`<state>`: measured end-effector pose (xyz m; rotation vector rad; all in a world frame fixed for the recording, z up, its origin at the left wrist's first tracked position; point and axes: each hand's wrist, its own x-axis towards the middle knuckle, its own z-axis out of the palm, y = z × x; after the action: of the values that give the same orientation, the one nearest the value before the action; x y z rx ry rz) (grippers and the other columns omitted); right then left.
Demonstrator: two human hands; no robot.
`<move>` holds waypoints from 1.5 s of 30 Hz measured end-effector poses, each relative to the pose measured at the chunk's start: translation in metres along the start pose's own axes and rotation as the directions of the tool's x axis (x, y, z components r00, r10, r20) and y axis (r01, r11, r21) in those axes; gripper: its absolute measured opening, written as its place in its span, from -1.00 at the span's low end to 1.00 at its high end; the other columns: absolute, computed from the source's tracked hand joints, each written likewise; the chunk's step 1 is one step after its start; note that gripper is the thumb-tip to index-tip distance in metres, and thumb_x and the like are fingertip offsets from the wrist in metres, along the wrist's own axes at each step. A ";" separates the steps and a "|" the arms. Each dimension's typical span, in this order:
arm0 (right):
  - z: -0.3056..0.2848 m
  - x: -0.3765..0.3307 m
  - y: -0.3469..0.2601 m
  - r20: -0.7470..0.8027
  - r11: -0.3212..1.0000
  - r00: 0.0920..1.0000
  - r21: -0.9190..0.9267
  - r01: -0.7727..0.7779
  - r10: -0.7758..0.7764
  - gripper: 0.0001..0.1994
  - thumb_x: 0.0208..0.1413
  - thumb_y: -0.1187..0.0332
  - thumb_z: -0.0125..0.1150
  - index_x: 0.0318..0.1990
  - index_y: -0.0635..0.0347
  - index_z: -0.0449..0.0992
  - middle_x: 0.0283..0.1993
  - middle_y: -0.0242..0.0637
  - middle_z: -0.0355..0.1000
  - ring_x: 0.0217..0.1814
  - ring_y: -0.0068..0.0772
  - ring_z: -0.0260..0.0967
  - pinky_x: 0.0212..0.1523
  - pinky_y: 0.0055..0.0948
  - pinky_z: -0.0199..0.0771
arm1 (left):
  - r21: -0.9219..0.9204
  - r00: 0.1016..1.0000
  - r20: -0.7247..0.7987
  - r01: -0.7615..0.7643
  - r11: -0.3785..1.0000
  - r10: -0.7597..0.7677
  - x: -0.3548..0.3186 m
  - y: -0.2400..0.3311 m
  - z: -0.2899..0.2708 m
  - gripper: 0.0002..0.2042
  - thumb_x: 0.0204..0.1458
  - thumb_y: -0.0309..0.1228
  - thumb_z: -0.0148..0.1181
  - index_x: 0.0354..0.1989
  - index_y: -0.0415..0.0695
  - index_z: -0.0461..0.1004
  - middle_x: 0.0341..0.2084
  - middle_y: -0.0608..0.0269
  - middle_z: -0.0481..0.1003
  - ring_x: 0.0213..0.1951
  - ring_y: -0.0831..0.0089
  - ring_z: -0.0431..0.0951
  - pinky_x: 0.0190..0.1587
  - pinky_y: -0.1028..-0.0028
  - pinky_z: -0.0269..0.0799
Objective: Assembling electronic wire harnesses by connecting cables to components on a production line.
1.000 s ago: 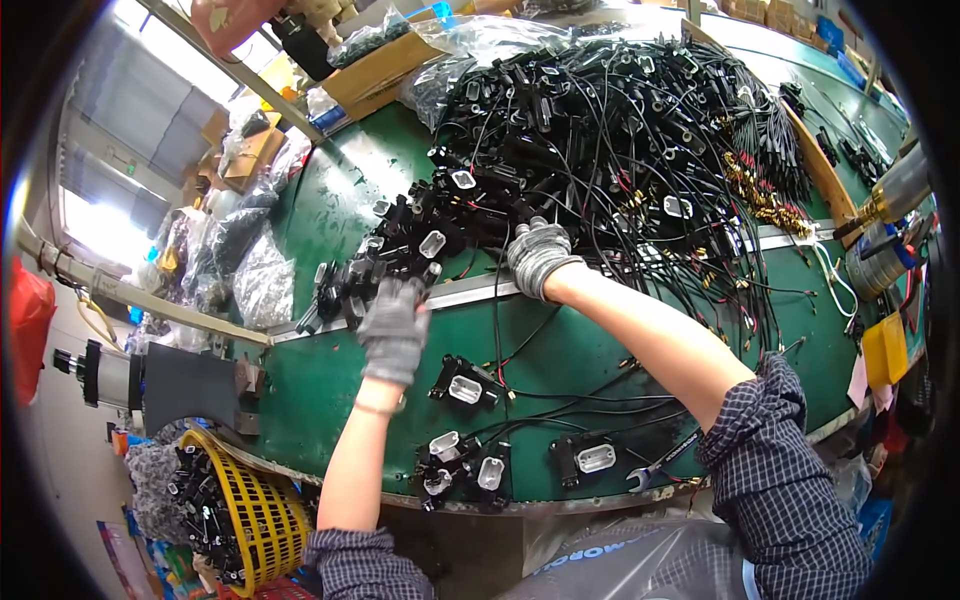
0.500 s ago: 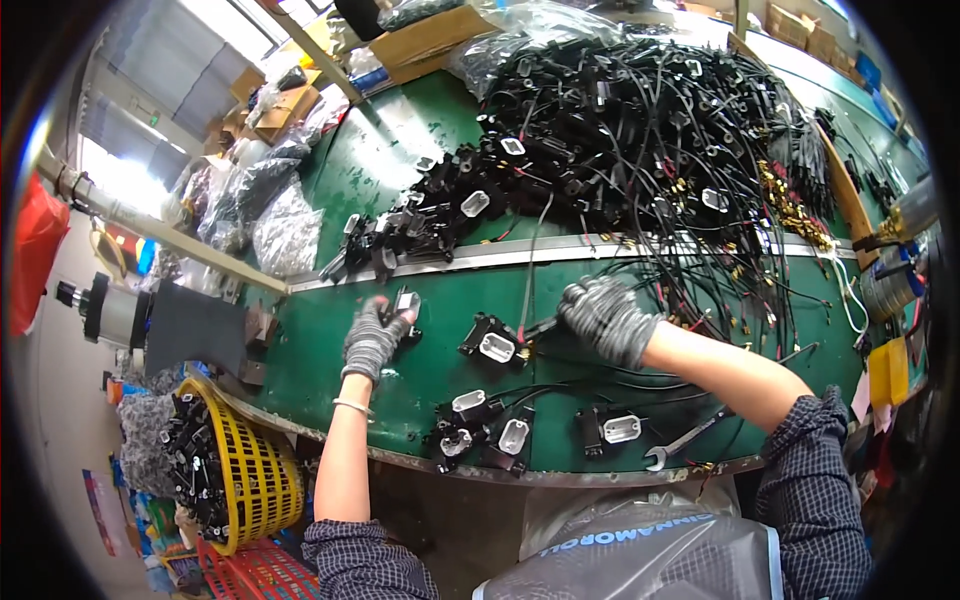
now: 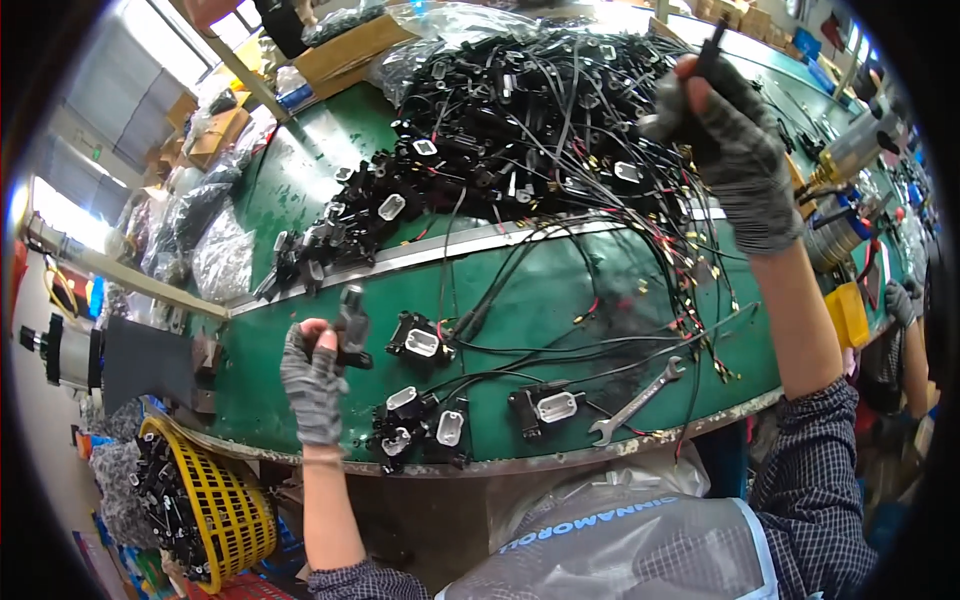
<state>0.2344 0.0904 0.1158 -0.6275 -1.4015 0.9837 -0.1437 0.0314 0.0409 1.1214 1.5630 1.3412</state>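
Note:
My left hand (image 3: 315, 385), in a grey knit glove with bare fingertips, is closed on a small black plastic housing (image 3: 352, 325) above the green worktop. My right hand (image 3: 745, 150), gloved alike, is raised at the right end of the heap; its thumb and fingers pinch a dark stick-like piece (image 3: 712, 48), too blurred to name more exactly. Between the hands lies a black connector housing (image 3: 422, 342) with a pale rectangular opening and cables. Similar housings (image 3: 450, 428) lie at the near edge, another housing (image 3: 557, 406) to their right, beside an open-ended wrench (image 3: 640, 400).
A large heap of black cabled parts (image 3: 520, 110) covers the back, behind a metal rail (image 3: 400, 255). A yellow basket (image 3: 235, 510) of black parts stands low left. Plastic bags (image 3: 222, 260) lie far left. Another person's gloved hand (image 3: 903, 300) shows at the right.
My right hand has left the cable by the middle housing and risen far up to the right, now with a stick-like piece. My left hand has lifted its housing. The view has swung right.

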 end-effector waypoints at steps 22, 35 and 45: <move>0.066 -0.094 0.064 0.509 0.551 0.843 -0.760 0.345 0.175 -0.81 -0.13 0.24 0.07 -0.38 0.11 0.37 -0.33 -0.30 0.32 -0.30 -0.23 0.30 -0.42 -0.33 0.34 | 0.217 0.822 0.480 -0.449 0.867 0.306 -0.071 -0.019 0.117 -0.78 -0.21 -0.49 0.17 -0.33 -0.18 0.36 -0.47 0.16 0.37 -0.43 0.32 0.43 -0.35 0.46 0.34; 0.070 -0.087 0.073 0.530 0.458 0.845 -0.736 0.499 -0.070 -0.77 -0.21 0.19 0.10 -0.40 0.08 0.40 -0.35 -0.36 0.32 -0.29 -0.24 0.27 -0.31 -0.26 0.28 | 0.349 0.807 0.436 -0.559 0.752 0.397 -0.063 -0.018 0.115 -0.82 -0.14 -0.36 0.12 -0.39 -0.18 0.41 -0.51 0.09 0.41 -0.48 0.16 0.43 -0.45 0.37 0.34; 0.083 -0.081 0.076 0.523 0.461 0.850 -0.742 0.487 -0.056 -0.78 -0.28 0.18 0.12 -0.47 0.07 0.42 -0.40 -0.35 0.32 -0.31 -0.25 0.27 -0.28 -0.27 0.24 | 0.390 0.746 0.429 -0.661 0.641 0.509 -0.056 -0.025 0.109 -0.83 -0.13 -0.34 0.11 -0.41 -0.17 0.42 -0.53 0.12 0.42 -0.51 0.18 0.44 -0.48 0.37 0.34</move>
<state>0.1469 0.0431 0.0195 -0.8805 -2.3535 0.0315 -0.0267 0.0099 0.0007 2.2337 1.4224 1.0692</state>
